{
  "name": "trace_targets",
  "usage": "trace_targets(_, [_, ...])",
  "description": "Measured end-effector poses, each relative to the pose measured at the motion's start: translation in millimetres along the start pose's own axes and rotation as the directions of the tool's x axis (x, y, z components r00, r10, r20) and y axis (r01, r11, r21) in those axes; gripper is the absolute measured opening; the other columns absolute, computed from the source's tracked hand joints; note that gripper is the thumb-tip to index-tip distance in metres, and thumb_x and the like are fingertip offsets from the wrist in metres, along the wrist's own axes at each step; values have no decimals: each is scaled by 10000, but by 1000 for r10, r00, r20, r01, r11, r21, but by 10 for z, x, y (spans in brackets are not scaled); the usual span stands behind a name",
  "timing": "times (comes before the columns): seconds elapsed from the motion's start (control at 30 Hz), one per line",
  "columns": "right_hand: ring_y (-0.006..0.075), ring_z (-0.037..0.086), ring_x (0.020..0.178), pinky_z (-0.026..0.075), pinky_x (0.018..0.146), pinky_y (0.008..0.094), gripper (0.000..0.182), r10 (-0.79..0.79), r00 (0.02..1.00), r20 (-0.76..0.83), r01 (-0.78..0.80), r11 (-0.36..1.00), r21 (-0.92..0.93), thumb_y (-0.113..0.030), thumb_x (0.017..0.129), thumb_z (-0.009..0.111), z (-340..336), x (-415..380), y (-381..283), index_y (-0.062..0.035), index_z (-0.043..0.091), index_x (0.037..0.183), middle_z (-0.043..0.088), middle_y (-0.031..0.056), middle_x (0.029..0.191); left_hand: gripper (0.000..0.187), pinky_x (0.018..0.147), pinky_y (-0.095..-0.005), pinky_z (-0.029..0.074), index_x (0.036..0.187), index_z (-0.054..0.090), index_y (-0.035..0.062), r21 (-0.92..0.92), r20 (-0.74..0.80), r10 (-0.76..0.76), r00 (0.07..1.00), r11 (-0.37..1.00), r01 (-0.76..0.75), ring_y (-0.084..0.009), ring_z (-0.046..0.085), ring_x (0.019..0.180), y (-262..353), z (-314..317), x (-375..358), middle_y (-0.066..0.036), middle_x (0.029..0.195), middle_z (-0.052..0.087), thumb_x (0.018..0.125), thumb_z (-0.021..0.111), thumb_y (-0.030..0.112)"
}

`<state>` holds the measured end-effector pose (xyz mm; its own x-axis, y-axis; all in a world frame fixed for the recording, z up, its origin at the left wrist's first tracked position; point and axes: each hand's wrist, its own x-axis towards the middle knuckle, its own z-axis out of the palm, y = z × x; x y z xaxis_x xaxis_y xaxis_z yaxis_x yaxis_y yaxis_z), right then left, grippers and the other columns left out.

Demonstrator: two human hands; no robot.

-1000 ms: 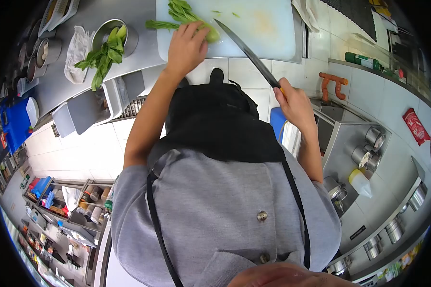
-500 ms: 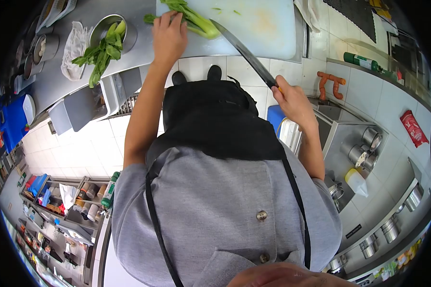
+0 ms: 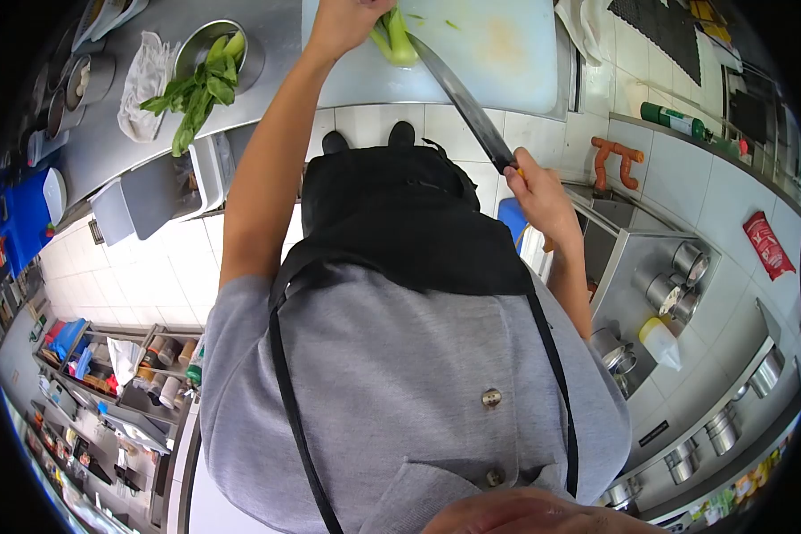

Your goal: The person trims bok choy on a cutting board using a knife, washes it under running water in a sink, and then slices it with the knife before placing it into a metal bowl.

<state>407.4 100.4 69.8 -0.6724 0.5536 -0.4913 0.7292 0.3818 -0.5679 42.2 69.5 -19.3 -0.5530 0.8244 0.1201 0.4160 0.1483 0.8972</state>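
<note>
A bok choy (image 3: 399,46) lies on the pale cutting board (image 3: 498,71), its thick stem end toward me. My left hand (image 3: 351,24) is closed over the leafy part, with its fingertips partly cut off by the top edge of the view. In my right hand (image 3: 543,200) is the handle of a long knife (image 3: 463,102). The blade slants up to the left, its tip beside the stem on the board. Small green scraps lie farther up the board.
To the left, a metal bowl (image 3: 254,67) holds more bok choy (image 3: 206,89), leaves hanging over its rim. Beside it lies a crumpled white cloth (image 3: 142,98). Grey bins (image 3: 133,203) stand below the counter's edge; a metal sink (image 3: 636,258) with pots is at right.
My left hand has moved up and right, and the bok choy has turned so its stem points more toward me. The knife stays in my right hand, almost unmoved.
</note>
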Motion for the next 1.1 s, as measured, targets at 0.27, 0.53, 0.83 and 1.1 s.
trace_targets(0.27, [312, 529, 482, 409, 504, 409, 216, 25, 1000, -17, -23, 997, 72, -218, 1020, 527, 102, -63, -19, -38, 430, 948, 536, 162, 593, 385, 688, -393, 541, 1203, 600, 10, 187, -104, 135, 985, 976, -114, -293, 685, 771, -207, -35, -51, -165, 853, 692, 833, 686, 75])
trace_targets(0.53, [166, 514, 419, 407, 433, 329, 221, 95, 993, -71, -87, 990, 112, -237, 1038, 507, 213, -68, 20, -56, 447, 926, 511, 64, 562, 460, 723, -409, 553, 1118, 610, -22, 389, 24, -194, 981, 905, 170, -385, 694, 841, 7, 230, 90, -247, 896, 694, 759, 748, 230])
trace_targets(0.83, [183, 534, 470, 405, 479, 361, 236, 93, 987, -133, -76, 989, 126, -242, 1028, 530, 245, -121, -99, -38, 443, 946, 497, 93, 562, 190, 676, -290, 551, 1062, 683, 19, -657, 252, -482, 839, 552, 514, -167, 665, 791, -215, 20, -86, -75, 939, 694, 878, 652, 56])
trace_targets(1.1, [476, 586, 678, 408, 608, 540, 223, 49, 996, -81, -52, 998, -41, -246, 996, 539, 159, -93, -252, -45, 449, 969, 595, 221, 649, 217, 779, -290, 560, 1097, 632, -23, -517, 150, -446, 882, 725, 455, -176, 682, 939, -324, -104, -244, -116, 1045, 718, 892, 672, 36])
